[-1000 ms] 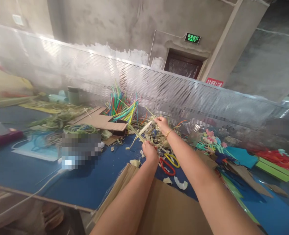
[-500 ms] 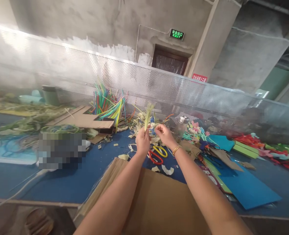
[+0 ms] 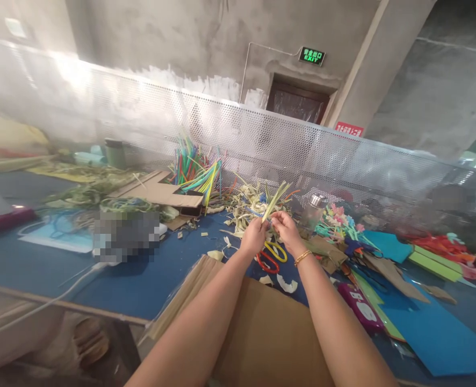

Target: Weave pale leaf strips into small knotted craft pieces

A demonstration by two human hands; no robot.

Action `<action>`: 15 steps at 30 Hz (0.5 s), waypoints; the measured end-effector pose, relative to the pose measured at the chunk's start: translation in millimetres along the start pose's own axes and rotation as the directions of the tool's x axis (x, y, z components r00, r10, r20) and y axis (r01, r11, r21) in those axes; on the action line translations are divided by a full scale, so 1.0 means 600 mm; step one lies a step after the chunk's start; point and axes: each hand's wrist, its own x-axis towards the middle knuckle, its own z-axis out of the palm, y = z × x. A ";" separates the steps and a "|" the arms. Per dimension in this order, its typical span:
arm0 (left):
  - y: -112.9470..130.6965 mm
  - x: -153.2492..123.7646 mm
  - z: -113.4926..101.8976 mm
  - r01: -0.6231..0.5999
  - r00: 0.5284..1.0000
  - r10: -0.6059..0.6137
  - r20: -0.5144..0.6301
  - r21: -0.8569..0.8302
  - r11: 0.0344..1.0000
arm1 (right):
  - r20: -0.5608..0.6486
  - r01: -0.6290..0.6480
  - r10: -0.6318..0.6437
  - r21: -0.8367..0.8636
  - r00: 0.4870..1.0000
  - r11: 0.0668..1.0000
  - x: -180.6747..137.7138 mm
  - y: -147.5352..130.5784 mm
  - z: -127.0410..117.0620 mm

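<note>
My left hand (image 3: 254, 236) is closed around the lower end of several pale green leaf strips (image 3: 277, 199), which fan up and to the right. Beside it my right hand (image 3: 287, 231), with a gold bracelet (image 3: 302, 257) at the wrist, has its fingers pinched together close to the strips; what they hold, if anything, is too small to make out. Just below the hands lie scissors with red and yellow handles (image 3: 277, 251), their blades hidden. Behind the hands spreads a heap of pale dried leaf scraps (image 3: 244, 200).
Bundled coloured stems (image 3: 189, 166) and a cardboard piece (image 3: 157, 191) lie back left. A clear bottle (image 3: 314, 207) stands right of the hands, near paper flowers (image 3: 340, 219). Blue sheets (image 3: 447, 333) lie at right. Brown cardboard (image 3: 270, 333) is below my forearms; a perforated screen (image 3: 222, 121) stands behind.
The view has turned slightly left, so the scene sits farther right. The leaf strips, nearly upright before, now lean right and spread apart. My right hand is closer to my left.
</note>
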 end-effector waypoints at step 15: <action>0.012 0.014 -0.031 0.219 0.870 -0.446 -0.209 -0.648 0.730 | 0.020 0.098 -0.096 -0.326 0.995 0.940 -0.005 -0.005 -0.054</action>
